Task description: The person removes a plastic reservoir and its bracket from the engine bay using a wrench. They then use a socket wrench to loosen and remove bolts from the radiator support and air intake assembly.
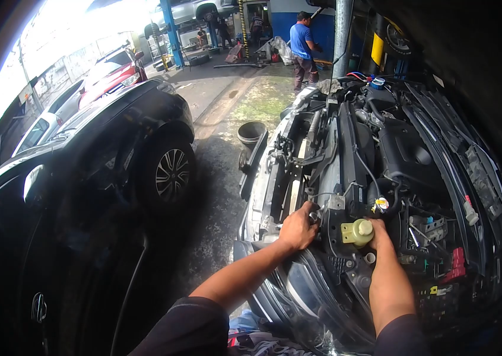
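1. Your left hand curls, a metal bracket near its two o'clock — I cannot tell whether it grips anything.
2. Your right hand is at three o'clock beside the yellowish reservoir — fingers hidden, grip unclear.
3. That reservoir sits at your left hand's three o'clock.

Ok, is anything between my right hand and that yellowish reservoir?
Nothing visible: your right hand is close beside the yellowish reservoir, though its fingertips are hidden, so I can't tell whether they grip it.

This is a car repair workshop — exposed engine bay, lift post, raised vehicle.
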